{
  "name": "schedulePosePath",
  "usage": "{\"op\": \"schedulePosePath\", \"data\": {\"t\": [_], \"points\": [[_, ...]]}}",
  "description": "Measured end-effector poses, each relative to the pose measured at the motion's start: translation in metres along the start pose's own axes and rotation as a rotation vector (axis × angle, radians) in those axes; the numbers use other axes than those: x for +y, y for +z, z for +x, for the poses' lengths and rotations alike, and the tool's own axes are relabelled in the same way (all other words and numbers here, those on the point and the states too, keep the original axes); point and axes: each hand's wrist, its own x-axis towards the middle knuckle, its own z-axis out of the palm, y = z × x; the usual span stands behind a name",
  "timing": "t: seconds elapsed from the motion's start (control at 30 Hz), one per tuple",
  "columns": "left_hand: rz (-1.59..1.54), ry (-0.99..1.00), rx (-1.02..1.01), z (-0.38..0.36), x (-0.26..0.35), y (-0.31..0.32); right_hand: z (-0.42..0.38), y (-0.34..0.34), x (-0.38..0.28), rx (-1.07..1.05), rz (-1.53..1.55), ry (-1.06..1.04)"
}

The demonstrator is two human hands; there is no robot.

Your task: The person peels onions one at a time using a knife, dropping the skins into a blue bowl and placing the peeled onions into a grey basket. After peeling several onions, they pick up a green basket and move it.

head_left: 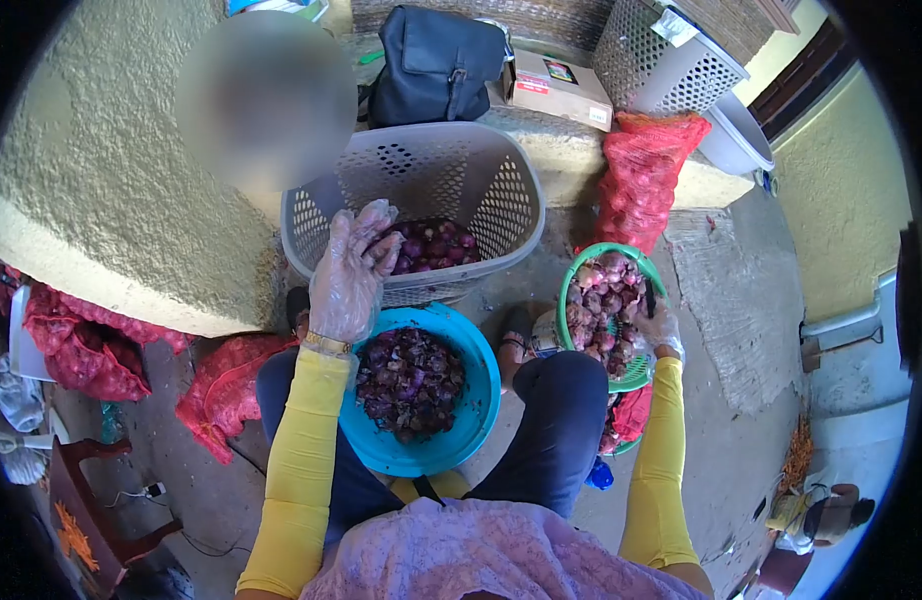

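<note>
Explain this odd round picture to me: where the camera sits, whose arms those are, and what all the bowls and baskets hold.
The camera sits on a seated person's head, looking down, so the yellow-sleeved arms are their own. The wide lens bends the picture round. Both hands wear thin clear plastic gloves. The left hand is raised, open, over the grey plastic laundry basket, which holds peeled red onions. The right hand reaches into the green plastic colander of unpeeled onions and seems to grip a small dark tool; I cannot tell which. Between the knees sits a blue plastic bowl of onion skins. Red mesh sacks lie around on the ground.

two laundry baskets (421, 180), two bowls (476, 400), two gloved hands (353, 275)
</note>
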Motion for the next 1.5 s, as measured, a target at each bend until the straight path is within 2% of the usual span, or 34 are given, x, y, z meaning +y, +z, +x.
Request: {"op": "schedulePosePath", "data": {"t": [0.07,0.1,0.17,0.33,0.4,0.43,0.47,0.53,0.67,0.77,0.8,0.87,1.0,1.03,1.07,1.13,1.2,1.27,1.37,1.47,1.5], "points": [[-0.010,-0.003,0.003,-0.002,0.002,0.001,-0.018,0.012,0.027,-0.148,-0.086,0.205],[0.026,-0.004,-0.008,-0.002,0.002,-0.001,-0.023,0.025,0.048,-0.152,-0.084,0.201],[0.062,-0.002,-0.008,-0.004,0.003,-0.003,-0.031,0.054,0.084,-0.324,0.338,0.278],[0.021,-0.005,-0.013,-0.006,0.005,-0.001,-0.044,0.070,0.085,-0.310,0.414,0.336],[0.021,-0.023,-0.015,-0.005,0.003,-0.001,-0.043,0.068,0.086,-0.133,0.215,0.304],[0.023,-0.041,-0.017,-0.004,0.002,-0.001,-0.040,0.077,0.099,-0.100,0.248,0.310],[0.024,-0.041,-0.017,-0.002,0.002,0.000,-0.035,0.084,0.113,-0.100,0.249,0.310],[0.035,-0.021,-0.017,-0.001,-0.001,0.002,-0.027,0.078,0.107,-0.163,0.048,0.418],[0.020,-0.048,-0.013,0.001,-0.011,-0.001,-0.018,0.081,0.082,-0.174,0.079,0.422],[0.036,-0.069,-0.037,0.002,-0.016,-0.001,-0.018,0.099,0.069,-0.326,0.362,0.698],[0.038,-0.074,-0.027,0.001,-0.015,0.001,-0.016,0.108,0.072,-0.331,0.361,0.696],[0.041,-0.074,-0.015,0.001,-0.014,0.001,-0.013,0.132,0.085,-0.277,-0.090,0.517],[0.030,-0.074,0.007,0.000,-0.014,-0.005,-0.012,0.131,0.078,-0.155,0.045,0.518],[0.037,-0.075,0.013,0.000,-0.012,-0.006,-0.018,0.108,0.046,0.002,0.116,0.499],[0.036,-0.066,0.016,-0.001,-0.011,-0.007,-0.014,0.112,0.054,0.002,0.119,0.490],[0.076,-0.066,0.023,-0.003,-0.007,-0.009,-0.008,0.117,0.066,-0.164,0.016,0.406],[0.076,-0.061,0.023,-0.003,-0.007,-0.013,-0.001,0.126,0.070,-0.159,0.002,0.384],[0.077,-0.057,0.021,-0.003,-0.007,-0.015,0.008,0.137,0.077,-0.225,-0.166,0.469],[0.070,-0.050,0.045,-0.004,-0.007,-0.012,0.011,0.129,0.069,-0.282,-0.141,0.495],[0.066,-0.055,0.024,-0.004,-0.009,-0.012,0.017,0.142,0.089,-0.269,-0.148,0.525],[0.065,-0.056,0.029,-0.004,-0.009,-0.011,0.012,0.121,0.057,-0.270,-0.125,0.576]]}}
